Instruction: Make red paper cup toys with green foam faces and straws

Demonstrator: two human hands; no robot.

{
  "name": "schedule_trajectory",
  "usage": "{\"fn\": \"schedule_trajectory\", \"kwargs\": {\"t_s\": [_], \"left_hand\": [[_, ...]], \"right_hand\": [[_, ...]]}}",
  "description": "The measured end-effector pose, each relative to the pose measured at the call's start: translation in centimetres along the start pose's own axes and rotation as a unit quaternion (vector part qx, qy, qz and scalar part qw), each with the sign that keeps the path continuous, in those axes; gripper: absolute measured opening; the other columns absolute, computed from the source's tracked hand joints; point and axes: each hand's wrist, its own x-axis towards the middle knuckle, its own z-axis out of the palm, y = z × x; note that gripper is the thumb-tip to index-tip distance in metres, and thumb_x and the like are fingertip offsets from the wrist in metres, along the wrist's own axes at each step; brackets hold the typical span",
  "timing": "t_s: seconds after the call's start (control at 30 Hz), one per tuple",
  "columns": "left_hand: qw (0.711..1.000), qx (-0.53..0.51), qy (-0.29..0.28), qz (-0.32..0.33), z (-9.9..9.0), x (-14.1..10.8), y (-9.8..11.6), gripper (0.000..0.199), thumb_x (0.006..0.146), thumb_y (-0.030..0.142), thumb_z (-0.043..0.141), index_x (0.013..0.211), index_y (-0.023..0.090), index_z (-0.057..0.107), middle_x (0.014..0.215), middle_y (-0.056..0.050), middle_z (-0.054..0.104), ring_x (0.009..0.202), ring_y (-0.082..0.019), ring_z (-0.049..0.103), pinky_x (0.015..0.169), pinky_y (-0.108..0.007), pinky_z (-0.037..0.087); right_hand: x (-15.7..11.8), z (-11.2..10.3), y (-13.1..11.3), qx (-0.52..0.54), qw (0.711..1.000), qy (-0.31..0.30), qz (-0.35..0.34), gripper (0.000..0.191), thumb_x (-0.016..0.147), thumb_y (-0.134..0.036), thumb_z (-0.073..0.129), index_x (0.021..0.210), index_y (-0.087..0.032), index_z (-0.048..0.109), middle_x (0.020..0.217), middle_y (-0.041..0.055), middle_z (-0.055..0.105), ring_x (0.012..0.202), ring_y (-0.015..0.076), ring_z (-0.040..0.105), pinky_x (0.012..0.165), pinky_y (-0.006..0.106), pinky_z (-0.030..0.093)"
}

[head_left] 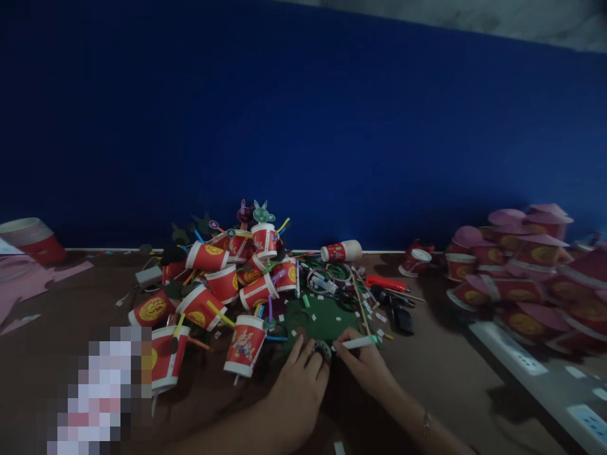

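Note:
My right hand pinches a white marker pen with a green end, its tip pointing left. Under the fingers of my left hand is a small dark round piece with pale marks, held close to the pen tip; the fingers partly cover it. Just beyond both hands lies a green sheet scattered with small white scraps. Left of my left hand, a red and white paper cup with a printed figure stands slightly tilted.
A heap of decorated red paper cups with coloured straws fills the left middle. Cups with pink tops are piled at right, by a white power strip. A red-handled tool lies near the blue wall. Stacked cups stand far left.

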Motion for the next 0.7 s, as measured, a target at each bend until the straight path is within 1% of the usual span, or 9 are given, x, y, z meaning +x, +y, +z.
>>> {"fn": "schedule_trajectory", "kwargs": {"t_s": [0.1,0.23,0.4,0.57,0.7], "left_hand": [[1.0,0.001,-0.025,0.008,-0.5,0.5,-0.3,0.042,0.092,0.024,0.034,0.126,0.006,0.048,0.123,-0.015,0.057,0.121,-0.027,0.044,0.109,-0.045,0.018],[0.999,-0.003,-0.05,0.018,-1.1,0.9,-0.5,0.041,0.089,0.023,0.038,0.122,0.003,0.052,0.12,-0.017,0.058,0.118,-0.027,0.047,0.108,-0.042,0.021],[0.998,-0.013,-0.058,0.022,-1.9,1.0,-0.7,0.039,0.087,0.024,0.042,0.12,0.006,0.054,0.118,-0.016,0.06,0.117,-0.026,0.048,0.108,-0.042,0.021],[0.997,-0.016,-0.067,0.027,-1.9,1.1,-0.9,0.041,0.086,0.025,0.046,0.12,0.005,0.053,0.12,-0.017,0.059,0.117,-0.027,0.047,0.109,-0.041,0.021],[0.997,-0.025,-0.068,0.023,-1.7,1.0,-0.9,0.04,0.087,0.026,0.044,0.119,0.005,0.054,0.119,-0.016,0.059,0.117,-0.027,0.046,0.108,-0.042,0.022]], "right_hand": [[-1.0,0.0,-0.2,-0.002,1.0,0.004,-0.011,0.021,0.083,-0.034,0.046,0.068,-0.02,0.052,0.066,0.0003,0.056,0.064,0.0163,0.051,0.061,0.027,0.041],[-1.9,0.3,-0.5,0.008,1.0,0.016,-0.004,0.021,0.084,-0.033,0.047,0.068,-0.021,0.052,0.065,0.0004,0.057,0.062,0.016,0.051,0.059,0.026,0.041],[-2.8,0.7,-0.3,0.02,1.0,0.023,-0.005,0.019,0.084,-0.032,0.046,0.068,-0.022,0.049,0.063,-0.0002,0.054,0.059,0.0152,0.048,0.056,0.025,0.039],[-3.7,1.0,-0.7,0.017,1.0,0.023,-0.003,0.019,0.084,-0.032,0.047,0.068,-0.021,0.048,0.063,-0.0004,0.054,0.058,0.0146,0.048,0.055,0.025,0.039],[-4.1,0.9,-1.4,0.018,1.0,0.007,0.006,0.019,0.082,-0.033,0.049,0.069,-0.021,0.052,0.065,0.0015,0.059,0.062,0.0169,0.053,0.059,0.026,0.042]]}}
